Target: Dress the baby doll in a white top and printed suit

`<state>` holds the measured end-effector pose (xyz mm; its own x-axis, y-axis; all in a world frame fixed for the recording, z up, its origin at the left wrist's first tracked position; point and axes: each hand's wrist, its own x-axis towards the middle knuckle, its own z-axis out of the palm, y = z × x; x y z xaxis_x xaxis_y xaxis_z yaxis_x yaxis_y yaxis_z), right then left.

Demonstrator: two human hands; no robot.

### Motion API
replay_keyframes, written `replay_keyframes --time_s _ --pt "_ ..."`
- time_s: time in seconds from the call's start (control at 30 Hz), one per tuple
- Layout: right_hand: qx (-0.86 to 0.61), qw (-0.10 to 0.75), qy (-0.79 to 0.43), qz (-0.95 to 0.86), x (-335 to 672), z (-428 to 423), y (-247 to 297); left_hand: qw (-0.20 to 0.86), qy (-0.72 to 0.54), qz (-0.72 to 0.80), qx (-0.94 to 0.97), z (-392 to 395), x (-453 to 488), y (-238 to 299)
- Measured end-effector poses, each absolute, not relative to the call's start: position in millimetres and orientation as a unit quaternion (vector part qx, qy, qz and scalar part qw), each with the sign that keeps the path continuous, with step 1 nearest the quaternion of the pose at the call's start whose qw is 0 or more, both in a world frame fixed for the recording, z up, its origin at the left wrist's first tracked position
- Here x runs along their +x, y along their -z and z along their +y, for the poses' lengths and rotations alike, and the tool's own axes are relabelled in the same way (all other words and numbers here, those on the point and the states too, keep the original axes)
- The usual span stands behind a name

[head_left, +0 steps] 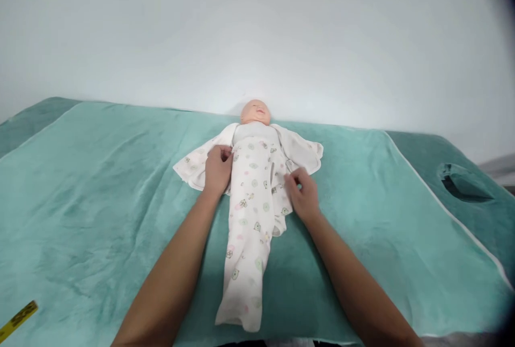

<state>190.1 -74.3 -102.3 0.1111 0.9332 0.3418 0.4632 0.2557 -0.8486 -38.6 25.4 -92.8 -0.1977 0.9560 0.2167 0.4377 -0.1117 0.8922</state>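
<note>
A baby doll (256,112) lies on its back on a teal towel (100,186), wrapped in a white patterned swaddle cloth (253,197). My left hand (218,169) rests on the doll's left side with fingers curled, pinching the cloth edge near the chest. On the other side, my right hand (303,192) has its fingers bent and grips a fold of the cloth. The cloth's lower end trails toward me in a narrow tail. Both forearms reach in from the bottom of the view.
The towel covers a teal massage bed with a face hole (462,183) at the right. A plain white wall stands behind. A yellow tape-like strip (18,319) lies at the bottom left corner.
</note>
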Motion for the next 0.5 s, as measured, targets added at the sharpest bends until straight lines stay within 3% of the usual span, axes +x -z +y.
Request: replay_keyframes --time_s 0.1,0.23,0.5 --pt "-0.544 0.386 -0.256 -0.7 184.1 -133.9 102.8 0.287 -0.465 0.611 0.573 20.9 -36.3 93.6" --pt "-0.583 0.336 -0.222 -0.706 174.6 -168.4 106.2 0.297 -0.455 0.609 0.579 18.5 -36.3 97.2" --pt "-0.547 0.403 -0.26 -0.686 186.8 -200.0 109.2 0.283 -0.433 0.593 0.617 23.6 -42.5 113.8"
